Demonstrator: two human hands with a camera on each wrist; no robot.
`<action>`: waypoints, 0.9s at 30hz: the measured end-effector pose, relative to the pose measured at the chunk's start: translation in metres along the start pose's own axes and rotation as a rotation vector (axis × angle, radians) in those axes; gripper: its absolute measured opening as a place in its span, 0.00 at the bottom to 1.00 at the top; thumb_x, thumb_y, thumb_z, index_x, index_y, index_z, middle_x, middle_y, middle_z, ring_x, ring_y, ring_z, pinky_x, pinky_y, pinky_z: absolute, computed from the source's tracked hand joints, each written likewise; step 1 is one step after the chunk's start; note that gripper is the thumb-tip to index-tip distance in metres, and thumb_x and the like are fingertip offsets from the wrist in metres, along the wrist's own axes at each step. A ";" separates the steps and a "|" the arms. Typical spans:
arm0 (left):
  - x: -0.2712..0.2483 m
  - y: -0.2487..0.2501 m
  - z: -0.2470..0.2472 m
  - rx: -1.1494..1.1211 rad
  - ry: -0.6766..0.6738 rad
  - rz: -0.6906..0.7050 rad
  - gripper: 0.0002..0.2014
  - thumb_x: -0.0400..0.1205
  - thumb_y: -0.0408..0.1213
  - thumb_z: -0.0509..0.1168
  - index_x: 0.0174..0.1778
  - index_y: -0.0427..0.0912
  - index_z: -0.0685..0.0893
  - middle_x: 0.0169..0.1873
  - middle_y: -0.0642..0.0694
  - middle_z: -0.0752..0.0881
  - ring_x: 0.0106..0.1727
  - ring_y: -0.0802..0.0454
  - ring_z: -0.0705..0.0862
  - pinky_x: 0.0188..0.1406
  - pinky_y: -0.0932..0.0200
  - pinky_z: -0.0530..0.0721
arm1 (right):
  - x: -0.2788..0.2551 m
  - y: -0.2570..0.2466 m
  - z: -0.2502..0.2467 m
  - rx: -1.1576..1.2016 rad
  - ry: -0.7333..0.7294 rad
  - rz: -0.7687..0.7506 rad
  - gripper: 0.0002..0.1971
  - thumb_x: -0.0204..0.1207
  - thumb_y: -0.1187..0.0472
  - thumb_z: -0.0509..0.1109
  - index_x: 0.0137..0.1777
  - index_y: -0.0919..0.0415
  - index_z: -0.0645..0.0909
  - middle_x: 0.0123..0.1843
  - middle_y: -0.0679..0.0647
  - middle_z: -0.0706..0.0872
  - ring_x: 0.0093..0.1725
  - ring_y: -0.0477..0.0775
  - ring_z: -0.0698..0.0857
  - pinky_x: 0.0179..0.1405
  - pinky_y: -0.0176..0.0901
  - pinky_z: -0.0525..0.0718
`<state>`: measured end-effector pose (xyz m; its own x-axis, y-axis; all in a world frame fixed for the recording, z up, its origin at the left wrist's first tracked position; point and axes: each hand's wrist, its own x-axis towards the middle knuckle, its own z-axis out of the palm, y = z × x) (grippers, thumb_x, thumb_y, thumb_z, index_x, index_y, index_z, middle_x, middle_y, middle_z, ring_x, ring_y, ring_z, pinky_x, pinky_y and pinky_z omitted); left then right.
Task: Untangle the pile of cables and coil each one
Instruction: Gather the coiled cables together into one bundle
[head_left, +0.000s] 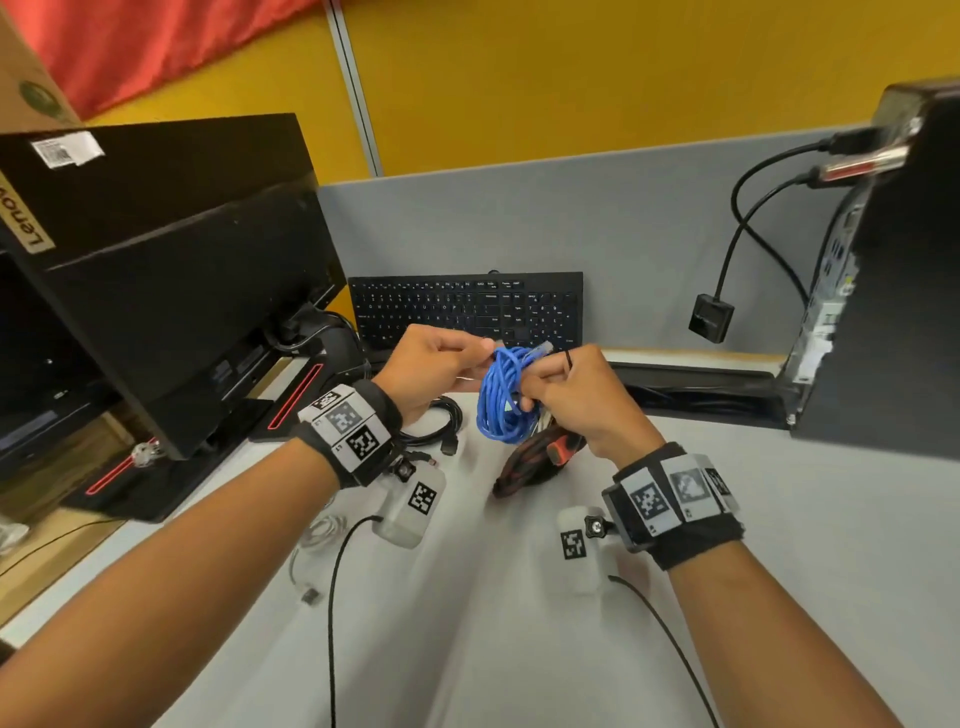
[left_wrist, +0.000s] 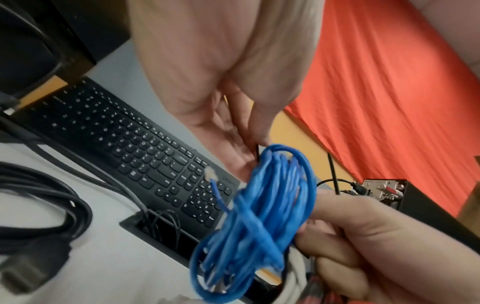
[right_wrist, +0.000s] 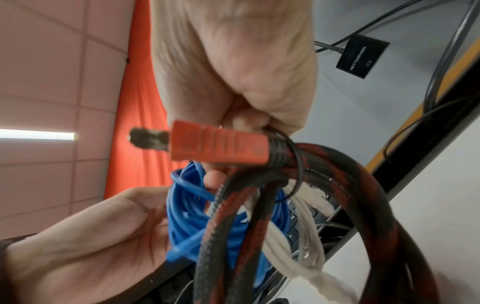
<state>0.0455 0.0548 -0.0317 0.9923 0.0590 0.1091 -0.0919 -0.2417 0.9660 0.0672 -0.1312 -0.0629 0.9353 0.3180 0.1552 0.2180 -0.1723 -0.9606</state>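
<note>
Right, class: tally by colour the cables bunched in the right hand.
Blue cable: 1
Red-black cable: 1
White cable: 1
Total: 3 in the right hand, plus a thin black loop, perhaps a tie.

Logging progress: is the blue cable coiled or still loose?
Coiled: the blue cable hangs as a bundle of loops, gripped by the right hand, with the left hand pinching its top. Whether it is tied, cannot tell.

Bare desk (head_left: 519, 623) lies near; keyboard (head_left: 467, 306), monitor (head_left: 171, 291) and black cable (head_left: 441, 421) crowd behind.
</note>
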 end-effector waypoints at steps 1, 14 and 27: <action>0.001 0.000 0.002 0.022 0.033 0.014 0.07 0.85 0.30 0.68 0.48 0.34 0.92 0.39 0.41 0.93 0.38 0.51 0.92 0.40 0.59 0.90 | -0.001 0.000 0.001 -0.018 0.007 0.002 0.15 0.77 0.73 0.70 0.30 0.65 0.90 0.31 0.61 0.90 0.34 0.53 0.84 0.44 0.51 0.86; 0.000 0.025 0.019 0.523 0.087 0.468 0.08 0.85 0.31 0.68 0.48 0.32 0.92 0.33 0.39 0.92 0.35 0.48 0.92 0.42 0.60 0.91 | -0.002 -0.009 -0.003 -0.019 0.113 -0.192 0.07 0.83 0.59 0.73 0.51 0.50 0.92 0.38 0.63 0.91 0.41 0.68 0.87 0.51 0.63 0.88; 0.014 0.001 -0.024 0.993 -0.204 -0.077 0.09 0.84 0.36 0.70 0.56 0.37 0.89 0.52 0.41 0.92 0.42 0.48 0.93 0.45 0.53 0.92 | 0.000 -0.004 -0.007 0.002 -0.011 -0.174 0.09 0.84 0.63 0.71 0.44 0.62 0.91 0.40 0.54 0.94 0.43 0.53 0.93 0.37 0.32 0.86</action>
<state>0.0571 0.0785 -0.0238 0.9964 -0.0355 -0.0774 -0.0082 -0.9449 0.3272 0.0681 -0.1372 -0.0573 0.8805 0.3532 0.3162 0.3754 -0.1122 -0.9200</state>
